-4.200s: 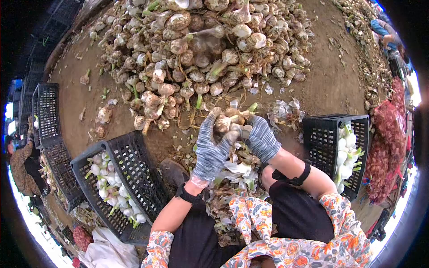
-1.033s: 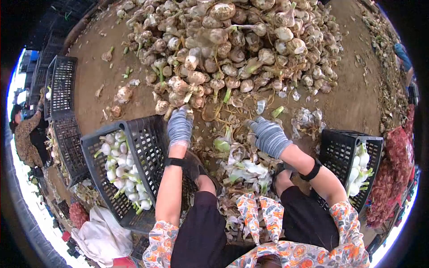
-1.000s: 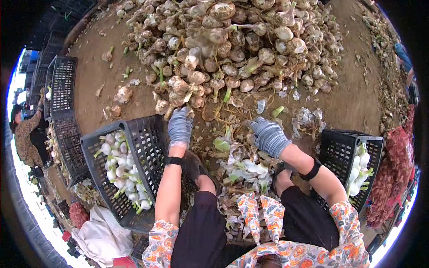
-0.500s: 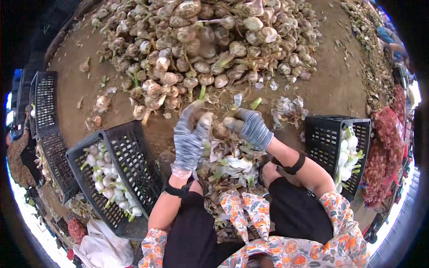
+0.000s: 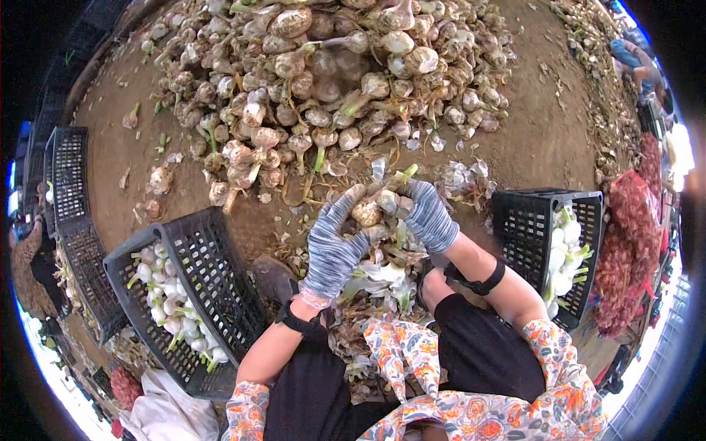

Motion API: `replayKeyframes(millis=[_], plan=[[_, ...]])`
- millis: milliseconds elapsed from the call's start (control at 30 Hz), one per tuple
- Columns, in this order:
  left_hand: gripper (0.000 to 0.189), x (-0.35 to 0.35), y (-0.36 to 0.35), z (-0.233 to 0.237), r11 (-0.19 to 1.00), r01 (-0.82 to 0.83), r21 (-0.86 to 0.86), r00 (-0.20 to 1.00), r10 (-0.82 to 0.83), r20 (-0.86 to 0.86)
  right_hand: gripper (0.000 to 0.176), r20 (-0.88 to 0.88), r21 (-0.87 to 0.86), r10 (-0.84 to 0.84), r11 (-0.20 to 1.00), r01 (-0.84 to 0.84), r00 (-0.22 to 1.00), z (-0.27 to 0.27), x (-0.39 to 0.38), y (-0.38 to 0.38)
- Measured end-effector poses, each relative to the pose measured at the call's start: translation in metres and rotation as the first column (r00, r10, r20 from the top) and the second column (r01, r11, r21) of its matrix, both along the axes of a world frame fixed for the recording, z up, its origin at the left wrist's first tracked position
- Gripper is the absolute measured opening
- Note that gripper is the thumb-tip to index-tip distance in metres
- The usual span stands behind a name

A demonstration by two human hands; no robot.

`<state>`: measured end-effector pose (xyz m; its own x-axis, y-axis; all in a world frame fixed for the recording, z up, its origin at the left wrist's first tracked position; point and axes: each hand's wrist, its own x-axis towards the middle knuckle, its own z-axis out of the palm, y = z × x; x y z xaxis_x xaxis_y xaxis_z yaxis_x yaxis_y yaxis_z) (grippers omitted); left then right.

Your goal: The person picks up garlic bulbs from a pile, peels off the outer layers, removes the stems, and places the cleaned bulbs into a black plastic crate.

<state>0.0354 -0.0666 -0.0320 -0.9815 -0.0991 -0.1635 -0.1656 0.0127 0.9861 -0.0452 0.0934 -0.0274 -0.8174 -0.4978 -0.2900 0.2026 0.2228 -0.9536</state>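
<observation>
Garlic bulb (image 5: 367, 214) noted between both hands — held in the curled fingers and thumb of the left hand (image 5: 332, 250), bent fingers of the right hand (image 5: 429, 219) meeting its right side, their grip indeterminable — neither nearer, long axis unclear.

On our left hand (image 5: 332, 253) and right hand (image 5: 429, 219) we wear streaky grey-and-white knitted gloves. Black bands (image 5: 296, 318) circle both forearms. Our white fabric top (image 5: 489, 415), printed with orange flowers and grey leaves, has dangling pointed ties (image 5: 384, 360); our trousers (image 5: 489, 349) are black cloth.
</observation>
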Motion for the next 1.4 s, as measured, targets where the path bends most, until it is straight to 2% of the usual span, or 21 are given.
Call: replayKeyframes(millis=[167, 233, 300, 433, 500, 567, 633, 700, 800, 833, 900, 933, 967, 1033, 1100, 1167, 1200, 1233, 1267, 1300, 1400], plan=[[0.062, -0.003, 0.001, 0.003, 0.999, 0.017, -0.028, 1.0, -0.017, 0.007, 0.023, -0.136, -0.018, 0.051, 0.998, -0.054, 0.989, 0.0, -0.002, 0.007], [0.064, -0.006, 0.002, 0.009, 0.928, -0.061, 0.366, 0.991, 0.013, 0.133, 0.023, 0.047, 0.019, 0.079, 0.997, -0.08, 0.996, 0.004, -0.007, 0.01], [0.056, -0.007, 0.002, 0.009, 0.944, -0.025, 0.329, 0.997, 0.0, 0.077, 0.022, -0.003, 0.073, 0.129, 0.989, -0.129, 0.992, 0.013, -0.01, 0.013], [0.042, -0.011, -0.003, 0.004, 0.798, -0.145, 0.585, 0.952, -0.049, 0.303, 0.022, -0.068, 0.041, 0.137, 0.99, -0.134, 0.988, 0.002, 0.001, 0.011], [0.036, -0.011, -0.001, -0.017, 0.58, -0.421, 0.697, 0.857, 0.001, 0.516, 0.024, -0.268, 0.163, 0.228, 0.968, -0.189, 0.936, 0.006, 0.001, 0.01], [0.035, -0.012, -0.01, -0.034, 0.659, -0.459, 0.596, 0.754, -0.066, 0.654, 0.027, -0.496, 0.118, 0.248, 0.969, -0.218, 0.832, 0.006, 0.007, 0.008], [0.033, -0.014, -0.01, -0.064, 0.594, -0.466, 0.655, 0.696, -0.211, 0.687, 0.026, -0.409, 0.13, 0.217, 0.975, -0.179, 0.887, 0.001, 0.013, 0.007], [0.034, -0.017, -0.011, -0.054, 0.708, -0.378, 0.596, 0.747, -0.147, 0.649, 0.024, -0.238, 0.173, 0.122, 0.982, -0.082, 0.964, -0.005, 0.017, 0.008], [0.037, -0.007, -0.002, 0.009, 0.952, -0.284, 0.117, 0.958, 0.275, 0.086, 0.021, -0.136, 0.256, 0.018, 0.967, 0.018, 0.99, -0.011, 0.017, 0.007], [0.037, -0.005, 0.003, 0.006, 0.953, -0.279, 0.12, 0.959, 0.271, 0.083, 0.02, -0.134, 0.234, -0.053, 0.969, 0.083, 0.99, -0.013, 0.018, 0.008], [0.037, -0.003, 0.01, -0.003, 0.901, -0.116, -0.419, 0.971, 0.015, -0.238, 0.021, -0.243, 0.307, -0.024, 0.946, 0.1, 0.97, -0.023, 0.021, 0.009], [0.036, 0.0, 0.01, -0.004, 0.995, -0.033, -0.097, 0.992, 0.045, 0.122, 0.02, -0.139, 0.183, -0.049, 0.98, 0.074, 0.989, -0.025, 0.022, 0.009], [0.036, -0.001, 0.008, -0.008, 0.995, -0.031, -0.098, 0.991, 0.043, 0.125, 0.019, -0.03, 0.055, -0.059, 0.997, 0.06, 0.998, -0.021, 0.022, 0.008], [0.039, -0.005, -0.002, -0.017, 0.867, -0.09, 0.491, 0.965, -0.047, 0.26, 0.018, 0.133, -0.02, -0.026, 0.999, 0.029, 0.991, -0.004, 0.016, 0.01], [0.039, -0.005, -0.007, -0.017, 0.745, -0.101, 0.659, 0.952, -0.121, 0.283, 0.016, 0.421, -0.264, -0.023, 0.953, 0.147, 0.907, 0.001, 0.016, 0.012], [0.037, -0.007, -0.008, -0.022, 0.899, -0.089, 0.43, 0.961, -0.036, 0.276, 0.016, 0.56, -0.364, -0.01, 0.895, 0.257, 0.828, -0.005, 0.015, 0.01], [0.038, -0.008, -0.012, -0.021, 0.992, -0.012, 0.123, 0.995, 0.0, 0.098, 0.019, 0.537, -0.362, -0.02, 0.898, 0.252, 0.843, -0.006, 0.016, 0.011], [0.038, -0.008, -0.014, -0.019, 0.992, -0.013, 0.124, 0.996, 0.002, 0.092, 0.023, 0.512, -0.359, -0.028, 0.901, 0.243, 0.858, -0.006, 0.016, 0.012], [0.038, -0.007, -0.016, -0.01, 0.995, -0.015, -0.094, 1.0, 0.017, 0.025, 0.025, 0.377, -0.243, 0.001, 0.965, 0.098, 0.926, -0.003, 0.016, 0.014], [0.038, -0.007, -0.017, -0.004, 0.952, -0.033, -0.305, 0.998, 0.017, -0.057, 0.027, -0.031, 0.039, 0.044, 0.998, -0.043, 0.999, -0.031, 0.025, 0.022], [0.026, -0.014, -0.011, 0.007, 0.959, -0.071, -0.276, 0.997, 0.057, -0.057, 0.044, -0.28, 0.027, 0.092, 0.996, -0.088, 0.956, -0.019, 0.024, 0.016]])
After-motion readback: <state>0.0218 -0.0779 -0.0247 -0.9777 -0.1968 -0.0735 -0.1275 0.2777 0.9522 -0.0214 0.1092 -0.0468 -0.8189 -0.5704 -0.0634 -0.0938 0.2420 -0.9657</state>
